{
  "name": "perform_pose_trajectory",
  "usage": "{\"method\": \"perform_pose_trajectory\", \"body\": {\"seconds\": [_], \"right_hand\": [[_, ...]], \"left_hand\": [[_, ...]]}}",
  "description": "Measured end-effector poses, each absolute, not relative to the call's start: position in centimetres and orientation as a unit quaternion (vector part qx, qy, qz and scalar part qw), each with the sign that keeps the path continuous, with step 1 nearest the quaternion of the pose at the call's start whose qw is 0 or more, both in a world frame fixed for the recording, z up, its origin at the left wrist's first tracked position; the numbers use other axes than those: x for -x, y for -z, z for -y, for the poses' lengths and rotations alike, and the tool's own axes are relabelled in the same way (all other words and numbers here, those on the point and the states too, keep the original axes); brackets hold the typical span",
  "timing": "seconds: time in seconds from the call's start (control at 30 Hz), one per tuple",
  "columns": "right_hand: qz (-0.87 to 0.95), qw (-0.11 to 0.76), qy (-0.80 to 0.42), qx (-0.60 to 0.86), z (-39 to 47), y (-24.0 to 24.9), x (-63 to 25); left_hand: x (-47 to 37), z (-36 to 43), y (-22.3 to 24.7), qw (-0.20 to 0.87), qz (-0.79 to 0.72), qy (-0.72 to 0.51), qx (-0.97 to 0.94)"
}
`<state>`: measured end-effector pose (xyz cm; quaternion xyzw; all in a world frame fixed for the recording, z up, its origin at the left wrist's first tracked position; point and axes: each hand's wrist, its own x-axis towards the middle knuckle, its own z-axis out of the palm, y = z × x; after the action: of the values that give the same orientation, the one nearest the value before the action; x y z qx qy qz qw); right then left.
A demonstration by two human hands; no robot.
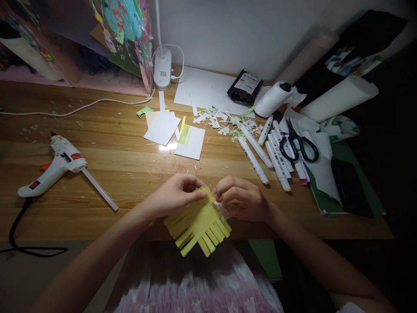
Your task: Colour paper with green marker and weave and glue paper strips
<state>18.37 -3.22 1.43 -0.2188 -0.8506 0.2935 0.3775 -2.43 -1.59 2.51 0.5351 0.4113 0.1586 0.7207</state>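
A yellow paper piece (203, 219) with fringe-like strips along its lower edge is held over the front edge of the table. My left hand (177, 193) pinches its upper part between thumb and fingers. My right hand (243, 198) is closed at its upper right side, with the fingers bent. Something clear and shiny, like thin plastic or tape (222, 210), shows between the right fingers and the paper. What exactly the right fingertips grip is hidden.
A glue gun (61, 163) with a glue stick lies left. White cards (163, 128), paper scraps (218, 119) and a black packet (245, 87) lie further back. Several markers (252, 161) and black scissors (298, 143) are at right. A lamp base (163, 71) stands behind.
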Motion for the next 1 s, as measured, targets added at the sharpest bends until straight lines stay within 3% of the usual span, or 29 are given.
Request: {"method": "perform_pose_trajectory", "body": {"seconds": [0.2,0.47,0.8,1.0], "right_hand": [[0.86,0.358,-0.297,0.209,3.2,-1.6,-18.6],[0.861,0.376,-0.277,0.202,3.7,-1.5,-19.1],[0.814,0.402,-0.352,0.227,4.4,-1.9,-19.8],[0.756,0.476,-0.38,0.242,5.3,-1.7,-20.0]], "left_hand": [[2.2,1.5,-2.3,0.69,-0.428,-0.127,-0.57],[3.5,0.8,-1.8,0.616,-0.482,-0.181,-0.597],[4.0,0.7,-2.1,0.639,-0.5,-0.199,-0.549],[4.0,0.8,-2.2,0.673,-0.491,-0.21,-0.511]]}}
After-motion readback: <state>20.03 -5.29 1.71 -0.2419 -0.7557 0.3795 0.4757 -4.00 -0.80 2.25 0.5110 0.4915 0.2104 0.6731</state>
